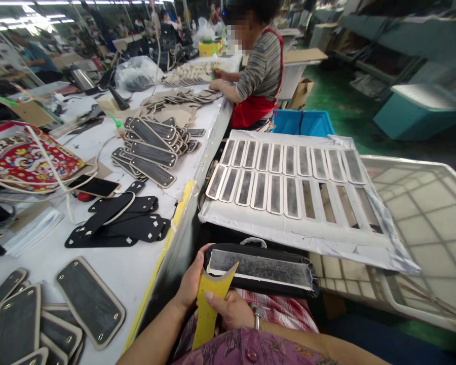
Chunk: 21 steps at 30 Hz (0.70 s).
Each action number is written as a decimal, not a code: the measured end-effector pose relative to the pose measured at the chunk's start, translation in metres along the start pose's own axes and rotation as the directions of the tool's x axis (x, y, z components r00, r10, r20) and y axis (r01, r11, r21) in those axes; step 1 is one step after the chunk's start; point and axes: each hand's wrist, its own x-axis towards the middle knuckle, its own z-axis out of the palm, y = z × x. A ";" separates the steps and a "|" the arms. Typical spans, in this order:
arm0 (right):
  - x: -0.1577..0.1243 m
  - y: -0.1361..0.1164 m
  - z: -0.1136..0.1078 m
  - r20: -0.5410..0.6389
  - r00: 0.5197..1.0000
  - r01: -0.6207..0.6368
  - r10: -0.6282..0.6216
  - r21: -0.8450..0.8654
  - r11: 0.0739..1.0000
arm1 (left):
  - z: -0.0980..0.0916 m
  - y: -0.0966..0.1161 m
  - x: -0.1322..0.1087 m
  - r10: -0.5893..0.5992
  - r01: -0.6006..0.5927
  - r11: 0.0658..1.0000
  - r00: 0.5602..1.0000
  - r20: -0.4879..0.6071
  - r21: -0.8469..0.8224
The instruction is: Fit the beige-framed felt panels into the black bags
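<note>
My right hand (233, 309) is closed around a yellow flat tool (209, 304) with a curved, pointed end. The tool's tip lies over the left part of a long black rounded piece (266, 289) in my lap. A grey fuzzy strip with a white edge (273, 267) runs along that piece, and a pale loop (255, 240) sticks up from its far side. My left hand (192, 279) grips the black piece's left end; its fingers are partly hidden. Dark panels with pale borders and metal eyelets (90, 301) lie on the table to my left.
A white-covered board (243, 228) holds two rows of grey strips and several cut-out slots. Beneath it stands a pale crate (421, 213). Black straps (125, 223), a phone (95, 185) and piled panels (152, 147) lie on the white table (144, 268). A co-worker (258, 71) sits ahead.
</note>
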 end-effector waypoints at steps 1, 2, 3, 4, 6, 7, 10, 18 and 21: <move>0.000 -0.002 0.000 -0.003 1.000 -0.003 0.003 0.003 1.000 | 0.000 0.000 0.001 -0.004 0.004 1.000 1.000 -0.007 0.018; 0.000 -0.003 0.000 -0.007 1.000 -0.007 0.007 0.003 1.000 | 0.001 0.000 0.001 -0.004 0.005 0.999 1.000 -0.017 0.037; 0.000 -0.004 0.000 -0.012 1.000 -0.012 0.012 0.004 1.000 | 0.001 0.000 0.002 0.001 0.001 0.999 1.000 -0.028 0.054; 0.000 -0.004 -0.001 -0.015 1.000 -0.015 0.015 0.006 1.000 | 0.002 0.000 0.002 0.006 -0.003 0.998 0.999 -0.035 0.069; 0.000 -0.005 -0.003 -0.021 1.000 -0.020 0.020 0.012 1.000 | 0.003 0.000 0.003 0.027 -0.022 0.995 0.999 -0.047 0.098; 0.000 -0.005 -0.004 -0.027 0.999 -0.024 0.024 0.013 1.000 | 0.004 0.000 0.003 0.037 -0.031 0.992 0.998 -0.046 0.122; -0.001 -0.005 -0.007 -0.064 0.998 -0.030 0.030 0.003 1.000 | 0.006 0.001 0.002 0.075 -0.064 0.968 0.997 -0.033 0.244; -0.001 -0.002 0.001 -0.258 0.966 -0.056 0.017 -0.144 0.988 | -0.005 0.017 0.005 0.211 -0.150 0.689 0.978 0.003 0.709; -0.002 -0.003 0.008 -0.278 0.960 -0.035 -0.025 -0.209 0.977 | 0.001 0.030 0.012 0.351 -0.291 0.307 0.920 0.177 0.906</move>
